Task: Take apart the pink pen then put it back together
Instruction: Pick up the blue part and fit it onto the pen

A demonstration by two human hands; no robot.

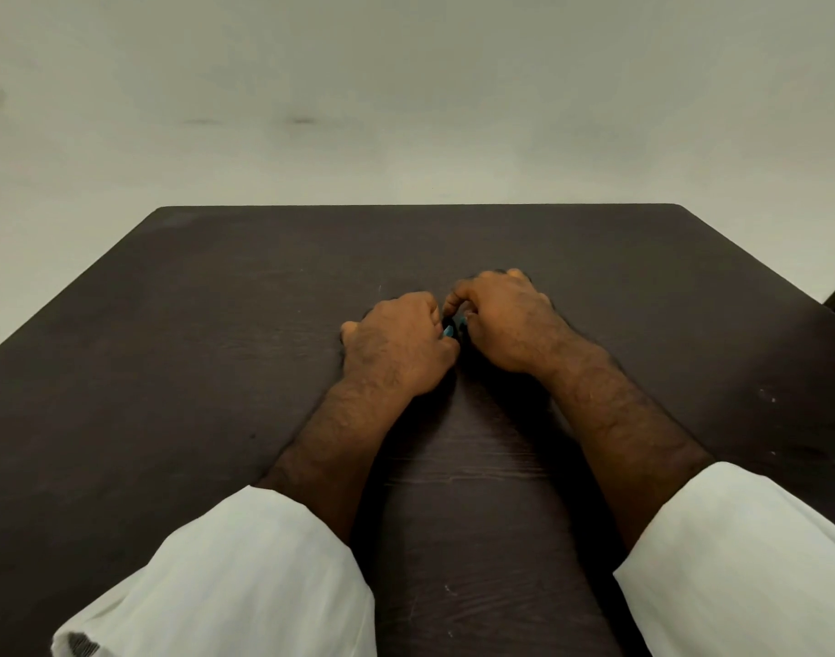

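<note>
I had both hands meeting mid-table. My left hand point(396, 343) was curled round the pen point(449, 330), of which only a short teal-and-dark bit showed, poking out toward 3 o'clock; no pink was visible. My right hand point(505, 320), just at 3 o'clock of it, seemed to pinch that end between thumb and forefinger. The long axis looked to run 9 to 3, so I judged any pull goes sideways. The table point(216, 324) had room both ways, its edges well away
</note>
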